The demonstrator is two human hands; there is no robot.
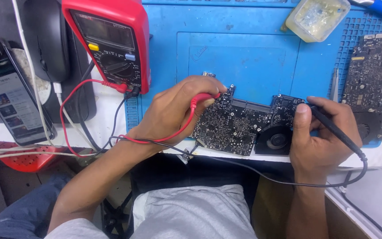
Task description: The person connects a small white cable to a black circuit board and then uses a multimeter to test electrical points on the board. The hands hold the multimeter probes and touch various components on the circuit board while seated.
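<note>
A dark laptop circuit board [239, 124] with a round black fan [276, 140] lies on a blue work mat [244, 57] near the table's front edge. My left hand [175, 110] grips a red test probe [204, 98], its tip at the board's upper left part. My right hand [321, 137] holds a black test probe [332, 126] like a pen, its tip on the board's upper right corner. Red and black leads run from both probes to a red multimeter [111, 42] standing at the back left.
A second dark circuit board [374, 84] lies at the right on the mat. A clear plastic tub [317, 17] sits at the back. A smartphone [7, 95] with a lit screen and white cables lie at the left. My lap is below the table edge.
</note>
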